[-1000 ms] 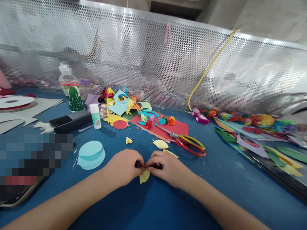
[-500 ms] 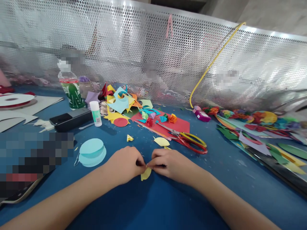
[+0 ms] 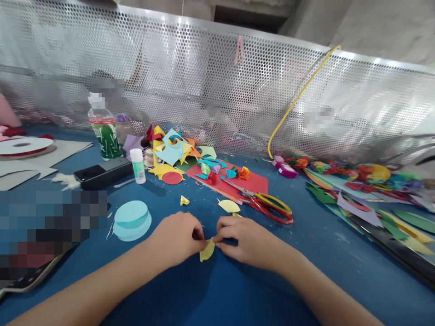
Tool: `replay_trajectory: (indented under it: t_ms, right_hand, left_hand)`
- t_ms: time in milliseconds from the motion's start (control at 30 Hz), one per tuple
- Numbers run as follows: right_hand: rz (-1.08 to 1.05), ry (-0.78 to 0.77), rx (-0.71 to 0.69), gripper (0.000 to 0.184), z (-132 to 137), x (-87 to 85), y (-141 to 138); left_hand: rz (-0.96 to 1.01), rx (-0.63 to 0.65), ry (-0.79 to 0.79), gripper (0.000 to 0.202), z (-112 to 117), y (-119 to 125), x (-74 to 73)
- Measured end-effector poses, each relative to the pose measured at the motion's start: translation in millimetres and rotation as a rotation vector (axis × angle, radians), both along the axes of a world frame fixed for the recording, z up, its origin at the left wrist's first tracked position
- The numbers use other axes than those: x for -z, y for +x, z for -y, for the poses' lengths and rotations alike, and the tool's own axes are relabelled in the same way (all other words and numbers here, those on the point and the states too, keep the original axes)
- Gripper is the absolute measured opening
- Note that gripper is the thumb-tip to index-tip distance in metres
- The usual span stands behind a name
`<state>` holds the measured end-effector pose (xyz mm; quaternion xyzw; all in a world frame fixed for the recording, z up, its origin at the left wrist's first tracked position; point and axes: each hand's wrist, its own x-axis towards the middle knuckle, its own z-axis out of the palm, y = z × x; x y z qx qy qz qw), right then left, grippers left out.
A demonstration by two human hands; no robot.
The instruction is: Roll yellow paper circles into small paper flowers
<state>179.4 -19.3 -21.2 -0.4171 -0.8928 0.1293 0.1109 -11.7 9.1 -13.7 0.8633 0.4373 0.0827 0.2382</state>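
Between my two hands is a small piece of yellow paper (image 3: 207,252), curved along one side. My left hand (image 3: 180,237) pinches its upper left part with thumb and fingers. From the other side, my right hand (image 3: 241,237) closes its fingertips on the paper's upper right edge. Just beyond my hands lie another yellow paper piece (image 3: 229,206) and a small folded yellow paper (image 3: 184,200). Scissors (image 3: 272,204) with red and yellow handles rest past my right hand, their blades on red paper (image 3: 256,180). Light blue paper circles (image 3: 132,220) are stacked left of my left hand.
A glue stick (image 3: 137,166) stands near a black case (image 3: 103,173) and a bottle (image 3: 105,131). Colored paper scraps (image 3: 171,149) are heaped at the back before a perforated metal panel (image 3: 190,68). Paper flowers and cutouts line the right. A pixelated device lies left.
The view has tilted slightly, so the table sits a little lower in it. My right fingertips have shifted slightly right along the yellow paper's edge; both hands still grip it.
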Motion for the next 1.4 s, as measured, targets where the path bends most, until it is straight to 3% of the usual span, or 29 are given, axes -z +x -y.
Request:
replay_trajectory:
  t_ms: [367, 600, 933, 1067, 1400]
  right_hand:
    - [-0.169, -0.089, 0.108, 0.008, -8, 10.4, -3]
    - [-0.506, -0.016, 0.219, 0.010, -12, 7.8, -5]
    - [-0.685, 0.057, 0.235, 0.007, -10, 7.1, -5]
    - [-0.733, 0.048, 0.232, 0.009, -7, 8.3, -6]
    - [-0.724, 0.216, 0.131, 0.010, -4, 1.5, -4]
  left_hand:
    - [0.032, 0.049, 0.009, 0.011, 0, 3, 10.4]
    - [0.291, -0.059, 0.137, 0.015, 1, 4, -1.0]
    - [0.524, -0.067, 0.031, 0.020, 1, 4, -6.1]
    - [0.536, -0.002, 0.128, 0.016, 1, 3, -4.7]
    - [0.590, 0.159, 0.400, 0.017, 1, 3, -2.4]
